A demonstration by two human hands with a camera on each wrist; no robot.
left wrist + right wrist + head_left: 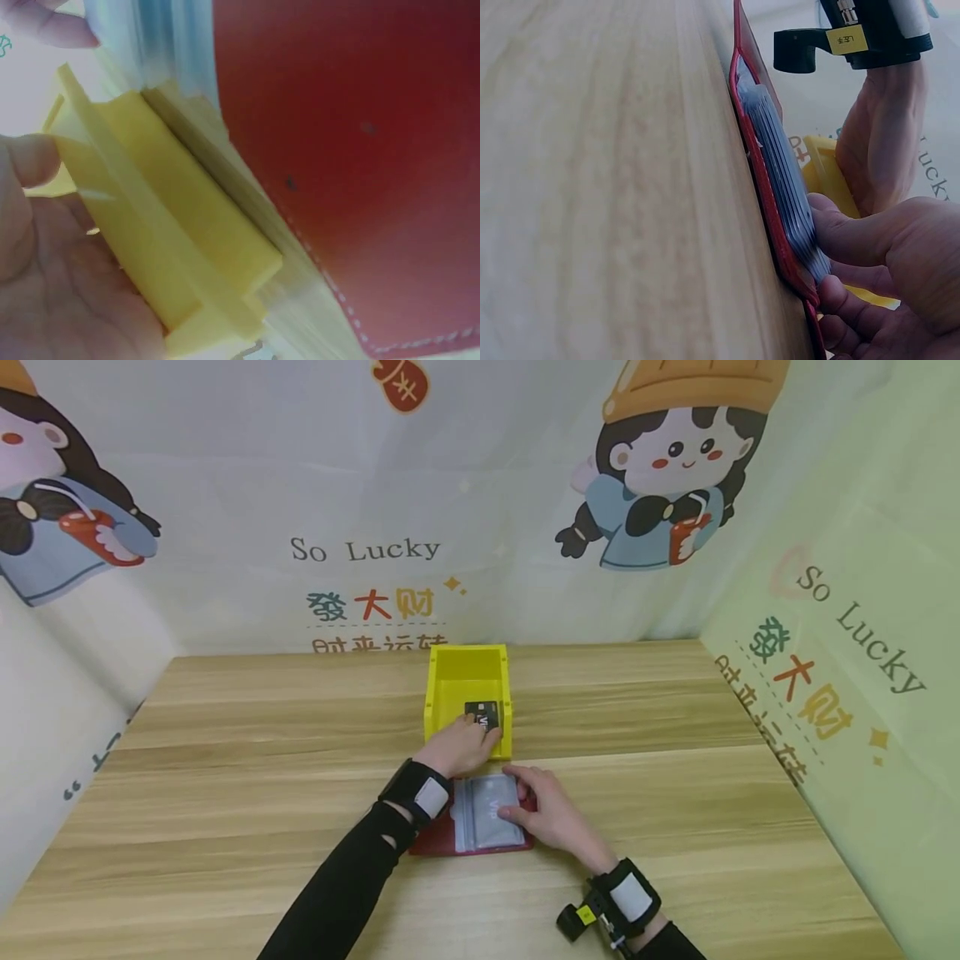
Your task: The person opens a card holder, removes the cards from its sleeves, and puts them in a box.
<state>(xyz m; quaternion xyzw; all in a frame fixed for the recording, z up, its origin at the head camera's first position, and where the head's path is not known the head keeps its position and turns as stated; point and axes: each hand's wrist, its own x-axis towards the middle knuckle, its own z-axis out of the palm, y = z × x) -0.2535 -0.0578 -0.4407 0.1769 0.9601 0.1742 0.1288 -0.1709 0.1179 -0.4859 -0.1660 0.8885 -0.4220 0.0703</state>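
A black card [483, 710] with light lettering is over the floor of a yellow bin [468, 658], toward its near end. My left hand [459, 748] reaches over the bin's near edge, with fingers and thumb at opposite edges of the card. In the left wrist view the fingertips are hidden behind the bin wall [187, 187]. A card holder with a red cover [433, 838] lies open before the bin, its clear sleeves [476, 814] stacked on it. My right hand [553, 812] grips the sleeves' right edge, thumb [847, 229] on top and fingers at the cover's edge.
Light wood-grain table [225, 760] lies under everything. A printed cloth [510, 585] rises behind the bin, and cloth walls stand at both sides. Black bands circle both wrists, and a small camera [573, 922] juts from the right one.
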